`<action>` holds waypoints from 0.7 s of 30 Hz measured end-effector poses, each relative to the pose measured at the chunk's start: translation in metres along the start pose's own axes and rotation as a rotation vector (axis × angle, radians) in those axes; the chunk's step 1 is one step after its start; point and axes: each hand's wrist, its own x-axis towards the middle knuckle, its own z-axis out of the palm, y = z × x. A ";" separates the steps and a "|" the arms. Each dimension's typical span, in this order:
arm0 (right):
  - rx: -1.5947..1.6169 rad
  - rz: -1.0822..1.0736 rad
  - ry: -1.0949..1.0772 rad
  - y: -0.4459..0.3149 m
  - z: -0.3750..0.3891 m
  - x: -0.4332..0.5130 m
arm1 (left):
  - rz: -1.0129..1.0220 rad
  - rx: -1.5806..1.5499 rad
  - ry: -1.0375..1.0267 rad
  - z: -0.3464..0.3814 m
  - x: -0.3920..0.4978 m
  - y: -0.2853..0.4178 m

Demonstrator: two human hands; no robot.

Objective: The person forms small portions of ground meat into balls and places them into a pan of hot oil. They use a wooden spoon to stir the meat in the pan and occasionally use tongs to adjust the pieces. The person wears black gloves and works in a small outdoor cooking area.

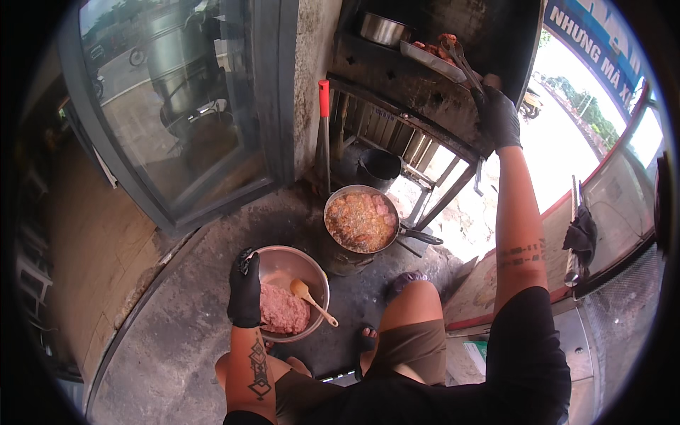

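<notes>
My right hand (498,117), in a black glove, grips metal tongs (463,62) whose jaws are at a piece of browned food on a metal tray (433,62). Lower left, my left hand (245,289), also gloved in black, holds the rim of a metal bowl (325,276). Raw minced meat (282,311) lies in the bowl, with a wooden spoon (305,295) leaning from the meat over the rim. Between my hands, food pieces (358,220) fry in bubbling oil in a frying pan (396,234) with a black handle, on a low round stove (348,264).
A steel pot (383,29) stands beside the tray on a blackened metal stand (404,95). Beneath it is a black bucket (378,166). A red-handled pole (324,111) stands upright behind the pan. A glass door (186,106) is at the left, a dark cloth (581,234) hangs at the right.
</notes>
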 end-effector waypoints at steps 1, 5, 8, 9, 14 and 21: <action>-0.063 -0.025 -0.008 0.006 -0.005 0.018 | 0.005 -0.006 -0.011 0.003 0.001 0.001; -0.138 -0.062 0.055 0.013 -0.021 0.042 | 0.006 0.013 -0.019 0.008 -0.001 0.008; -0.036 -0.116 0.101 -0.023 -0.027 0.005 | 0.023 0.074 0.014 0.000 0.000 0.009; 0.011 -0.142 0.075 -0.032 -0.013 -0.021 | 0.009 0.114 0.028 -0.008 -0.005 0.006; 0.036 -0.149 -0.475 -0.047 0.070 -0.187 | -0.016 -0.009 -0.010 -0.002 -0.002 0.003; -0.097 -0.271 -0.821 -0.007 0.167 -0.306 | -0.071 -0.041 -0.032 -0.001 -0.004 0.006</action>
